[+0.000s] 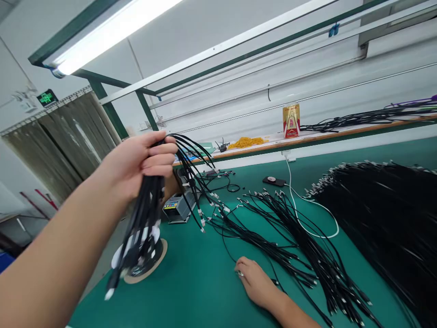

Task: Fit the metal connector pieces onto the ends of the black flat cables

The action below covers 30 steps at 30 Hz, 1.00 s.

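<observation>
Raised at the left, my left hand (pixel 155 157) is closed around a bundle of black cables (pixel 150 200). Their upper ends arch over to the right and end in light-coloured plugs; the lower ends hang blurred in front of a spool (pixel 153 259). My right hand (pixel 254 280) is low over the green tabletop (pixel 201 282), fingers curled in. A thin black cable runs to its fingertips, and a small silvery spot shows at one finger; what the fingers grip is hidden. Right of this hand lie two loose bunches of black cables (pixel 266 243) with pale plugs.
A large pile of black cables (pixel 382 218) covers the right side. Behind are a phone (pixel 274 181) with a white cord (pixel 336 223), a small grey device (pixel 177 207), and a shelf holding yellow ties (pixel 247 142) and a red-and-gold box (pixel 291 121). A lamp (pixel 112 36) hangs overhead.
</observation>
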Tool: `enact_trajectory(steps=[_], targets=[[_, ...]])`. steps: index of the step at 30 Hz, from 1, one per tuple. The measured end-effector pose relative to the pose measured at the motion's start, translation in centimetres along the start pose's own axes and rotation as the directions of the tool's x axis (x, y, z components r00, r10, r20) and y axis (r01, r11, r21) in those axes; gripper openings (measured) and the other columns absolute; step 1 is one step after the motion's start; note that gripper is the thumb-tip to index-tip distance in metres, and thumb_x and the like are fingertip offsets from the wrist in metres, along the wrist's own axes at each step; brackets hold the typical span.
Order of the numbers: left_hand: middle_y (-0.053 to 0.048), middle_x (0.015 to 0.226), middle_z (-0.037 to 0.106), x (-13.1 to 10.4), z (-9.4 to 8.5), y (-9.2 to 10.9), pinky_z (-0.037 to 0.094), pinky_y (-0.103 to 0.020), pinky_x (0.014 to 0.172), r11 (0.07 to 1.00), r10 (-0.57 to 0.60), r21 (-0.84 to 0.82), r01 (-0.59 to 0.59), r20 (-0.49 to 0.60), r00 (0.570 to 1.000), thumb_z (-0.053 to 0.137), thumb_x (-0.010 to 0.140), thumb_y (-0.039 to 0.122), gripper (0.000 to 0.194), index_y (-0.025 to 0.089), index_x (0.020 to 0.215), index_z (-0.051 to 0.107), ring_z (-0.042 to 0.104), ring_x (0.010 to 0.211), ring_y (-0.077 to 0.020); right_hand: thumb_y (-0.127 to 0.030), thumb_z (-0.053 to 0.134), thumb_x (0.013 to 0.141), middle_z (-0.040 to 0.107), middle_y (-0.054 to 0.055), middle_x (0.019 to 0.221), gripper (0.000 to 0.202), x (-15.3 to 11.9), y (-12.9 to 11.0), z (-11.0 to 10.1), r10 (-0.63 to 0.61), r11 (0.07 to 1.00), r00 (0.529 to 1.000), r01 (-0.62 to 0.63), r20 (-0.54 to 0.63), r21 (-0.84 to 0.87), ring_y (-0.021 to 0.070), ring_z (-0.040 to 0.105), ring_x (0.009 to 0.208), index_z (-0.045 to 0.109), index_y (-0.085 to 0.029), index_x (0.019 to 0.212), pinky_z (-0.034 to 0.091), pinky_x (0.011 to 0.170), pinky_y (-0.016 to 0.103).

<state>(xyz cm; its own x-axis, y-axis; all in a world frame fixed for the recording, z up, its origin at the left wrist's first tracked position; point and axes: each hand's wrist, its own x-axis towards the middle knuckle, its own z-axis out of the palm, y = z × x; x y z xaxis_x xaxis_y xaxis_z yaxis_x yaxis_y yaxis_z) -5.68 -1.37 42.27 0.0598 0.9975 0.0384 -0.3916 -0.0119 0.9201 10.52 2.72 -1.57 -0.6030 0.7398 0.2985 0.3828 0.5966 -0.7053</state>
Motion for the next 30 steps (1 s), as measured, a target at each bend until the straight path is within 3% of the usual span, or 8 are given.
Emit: enact_trajectory(steps=[5,8,11,14,18,23,26,30], targets=[[0.010,0.054,0.017,-9.5,-2.8,-4.6,0.016,-0.007,0.036,0.932,0.276,0.282,-0.226,-0.152,0.949,0.034,0.105,0.029,0.033,0.020,0.077,0.048,0.003,0.040,-0.0019,-0.021,0.039,0.102,0.061,0.009,0.121,0.025,-0.3,-0.8,-0.8,0.012,0.998,0.998,-0.008,-0.065,0.057,0.0176,0.065,0.096,0.062,-0.018,0.110,0.052,0.085,0.031],[0.009,0.053,0.019,-11.9,-5.5,-7.8,0.017,-0.011,0.032,0.966,0.181,0.232,-0.116,-0.284,0.942,0.031,0.104,0.025,0.034,0.021,0.076,0.049,0.003,0.042,-0.0055,-0.029,0.045,0.104,0.066,0.005,0.103,0.022,-0.3,-0.9,-0.7,0.049,0.998,0.996,-0.046,-0.080,0.040,0.0169,0.065,0.091,0.063,-0.016,0.103,0.053,0.083,0.034],[0.010,0.052,0.021,-10.4,-7.2,-8.6,0.013,-0.012,0.029,0.999,-0.024,0.031,0.036,-0.323,0.946,0.031,0.104,0.020,0.032,0.020,0.076,0.048,0.008,0.035,-0.0036,-0.038,0.051,0.103,0.062,-0.001,0.078,0.029,-0.4,-1.0,-0.1,0.092,0.995,0.993,-0.094,-0.069,-0.020,0.0133,0.061,0.070,0.063,-0.014,0.090,0.053,0.070,0.031],[0.012,0.051,0.022,-6.7,-7.7,-7.0,0.016,-0.012,0.026,0.995,-0.095,-0.015,0.095,-0.301,0.949,0.032,0.104,0.017,0.032,0.019,0.074,0.045,0.020,0.028,-0.0028,-0.039,0.053,0.102,0.058,-0.003,0.071,0.031,-0.7,-1.1,0.1,0.078,0.993,0.996,-0.082,-0.050,-0.084,0.0113,0.057,0.062,0.061,-0.015,0.084,0.051,0.065,0.028],[0.013,0.051,0.021,-2.9,-6.9,-3.4,0.020,-0.011,0.025,0.999,-0.026,-0.032,0.019,-0.246,0.969,0.032,0.104,0.016,0.032,0.020,0.074,0.042,0.025,0.027,-0.0027,-0.039,0.053,0.101,0.054,-0.004,0.069,0.032,-1.2,-1.3,-0.2,0.002,0.992,1.000,-0.006,-0.031,-0.125,0.0117,0.054,0.062,0.059,-0.016,0.080,0.048,0.065,0.028],[0.012,0.050,0.027,-3.6,-6.0,-2.6,0.019,-0.011,0.026,0.991,0.127,-0.006,-0.131,-0.210,0.969,0.037,0.105,0.024,0.032,0.018,0.074,0.045,0.025,0.028,-0.0019,-0.039,0.048,0.103,0.051,-0.005,0.069,0.032,-1.3,-1.1,-0.4,-0.009,0.995,0.997,0.002,-0.072,-0.098,0.0110,0.049,0.059,0.057,-0.016,0.082,0.044,0.061,0.027],[0.012,0.048,0.029,-5.5,-7.6,-6.5,0.016,-0.011,0.027,0.986,0.167,0.047,-0.160,-0.295,0.941,0.039,0.104,0.024,0.032,0.018,0.074,0.048,0.022,0.028,-0.0022,-0.041,0.049,0.103,0.052,-0.004,0.071,0.032,-1.2,-0.8,-0.4,0.004,0.999,0.995,-0.008,-0.097,-0.041,0.0112,0.050,0.060,0.057,-0.016,0.085,0.044,0.061,0.026],[0.012,0.047,0.034,-8.6,-10.7,-16.0,0.016,-0.009,0.030,0.988,0.151,0.080,-0.129,-0.448,0.881,0.061,0.094,0.036,0.034,0.019,0.070,0.046,0.023,0.030,-0.0008,-0.044,0.047,0.102,0.052,-0.003,0.073,0.034,-1.0,-0.7,-0.6,-0.011,0.996,0.994,0.020,-0.107,0.085,0.0126,0.051,0.065,0.057,-0.017,0.084,0.044,0.064,0.028]])
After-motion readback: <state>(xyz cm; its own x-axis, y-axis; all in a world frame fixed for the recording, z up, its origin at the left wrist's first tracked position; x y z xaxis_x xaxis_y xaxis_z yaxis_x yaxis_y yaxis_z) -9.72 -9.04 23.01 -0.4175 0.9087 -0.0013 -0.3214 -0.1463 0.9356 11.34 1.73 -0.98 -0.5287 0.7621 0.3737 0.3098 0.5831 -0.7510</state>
